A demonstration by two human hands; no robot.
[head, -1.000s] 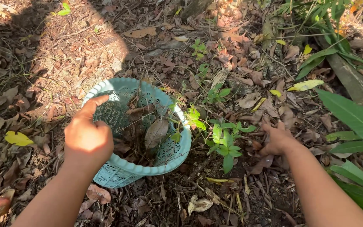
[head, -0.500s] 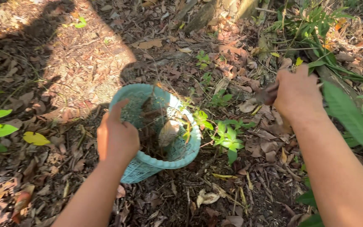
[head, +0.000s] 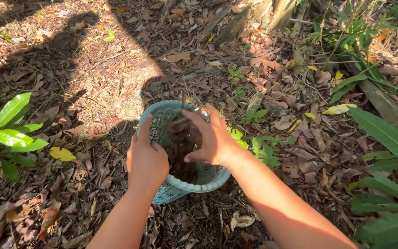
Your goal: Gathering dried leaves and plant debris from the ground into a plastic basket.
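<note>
A: What does the head camera show?

B: A teal lattice basket sits tilted on leaf-strewn ground. The left hand grips its near-left rim. The right hand hovers over the mouth, fingers spread open, dry leaves dark beneath it.

A: How is this done well?

B: I judge: keep the rim steady and release low inside, so nothing spills right toward the green seedlings.

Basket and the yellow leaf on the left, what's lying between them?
In the head view, only dry brown leaf litter lies between the basket and the yellow leaf.
</note>
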